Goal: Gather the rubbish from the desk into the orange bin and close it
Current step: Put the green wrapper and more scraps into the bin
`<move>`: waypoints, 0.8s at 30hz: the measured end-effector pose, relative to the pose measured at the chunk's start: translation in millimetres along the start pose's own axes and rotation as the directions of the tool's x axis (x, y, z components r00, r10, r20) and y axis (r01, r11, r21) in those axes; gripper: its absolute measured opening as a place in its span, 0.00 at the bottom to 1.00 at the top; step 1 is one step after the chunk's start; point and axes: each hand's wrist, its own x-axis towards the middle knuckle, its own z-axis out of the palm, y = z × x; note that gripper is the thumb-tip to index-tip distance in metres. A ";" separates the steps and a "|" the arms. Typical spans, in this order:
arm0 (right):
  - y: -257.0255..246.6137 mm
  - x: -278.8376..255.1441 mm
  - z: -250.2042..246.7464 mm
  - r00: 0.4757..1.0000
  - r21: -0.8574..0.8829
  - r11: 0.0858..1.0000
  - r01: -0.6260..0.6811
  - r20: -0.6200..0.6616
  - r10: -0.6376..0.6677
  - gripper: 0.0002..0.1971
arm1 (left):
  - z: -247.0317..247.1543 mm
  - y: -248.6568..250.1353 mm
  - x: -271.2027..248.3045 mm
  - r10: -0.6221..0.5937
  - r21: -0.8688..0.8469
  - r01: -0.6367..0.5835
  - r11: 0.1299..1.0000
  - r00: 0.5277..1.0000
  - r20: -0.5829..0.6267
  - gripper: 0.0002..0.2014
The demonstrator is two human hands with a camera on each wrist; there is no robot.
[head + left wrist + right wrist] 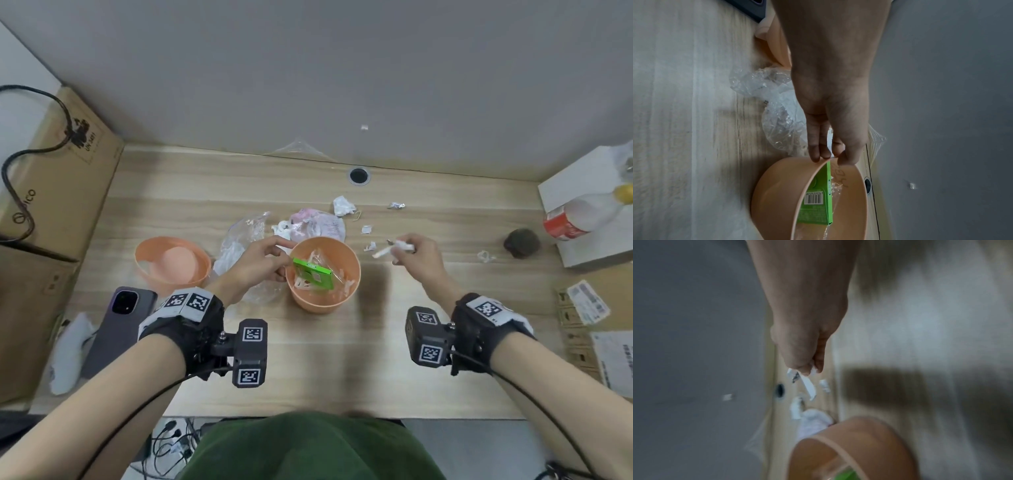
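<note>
The orange bin (322,301) stands mid-desk with a green carton (313,275) and clear wrappers inside. My left hand (270,260) pinches the bin's near-left rim (824,160), thumb and fingers either side. My right hand (414,255) hovers to the bin's right, pinching white paper scraps (394,248), seen blurred in the right wrist view (807,384). The bin's orange lid (173,262) lies upturned to the left. A clear plastic bag (239,240), a pink-white wrapper (315,224) and a crumpled tissue (343,205) lie behind the bin.
Small scraps (368,236), a foil bit (396,205) and a plastic ring (485,256) dot the right side. A dark round object (521,243) and a bottle (579,219) on a white box sit far right. A phone (116,329) and cardboard boxes (51,185) stand left.
</note>
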 end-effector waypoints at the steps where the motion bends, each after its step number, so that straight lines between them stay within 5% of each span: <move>1: -21.0 0.0 -3.8 0.998 0.073 0.996 0.057 -0.001 -0.057 0.06 | 0.3 0.6 -0.4 -0.003 0.000 0.003 1.000 1.000 0.004 0.14; 5: -85.9 -14.5 6.7 0.951 0.163 0.953 0.254 0.136 -0.277 0.04 | 1.9 3.0 -1.0 -0.008 0.009 0.008 1.000 1.000 0.023 0.13; 7: -97.4 -27.8 23.4 0.886 -0.001 0.928 0.372 0.300 -0.354 0.04 | 2.0 3.8 -0.9 -0.007 0.014 0.007 1.000 1.000 0.026 0.13; 10: -90.7 -39.5 44.5 0.714 -0.393 0.734 0.554 0.678 -0.176 0.16 | 1.2 3.5 -1.0 -0.009 0.021 0.009 1.000 1.000 0.022 0.13; 12: -85.7 -40.8 46.7 0.641 -0.411 0.737 0.537 0.767 -0.039 0.22 | 0.8 3.4 -0.8 -0.010 0.023 0.010 1.000 1.000 0.020 0.13; 13: -86.5 -41.1 43.9 0.649 -0.369 0.794 0.482 0.760 -0.041 0.22 | 0.6 3.5 -1.0 -0.009 0.020 0.009 1.000 1.000 0.017 0.12; 16: -89.2 -33.3 27.5 0.796 -0.132 0.969 0.209 0.599 -0.091 0.18 | 1.1 3.3 0.4 -0.002 0.010 0.002 1.000 1.000 0.006 0.11; 20: -71.2 -16.7 3.4 0.936 0.034 0.997 0.073 0.343 -0.080 0.11 | 4.4 5.3 4.0 0.011 0.005 -0.011 1.000 0.999 -0.038 0.12; 24: -9.6 0.8 -8.0 0.962 0.005 0.992 -0.127 0.245 0.122 0.11 | 6.5 5.5 8.4 0.020 -0.012 -0.021 1.000 0.998 -0.066 0.13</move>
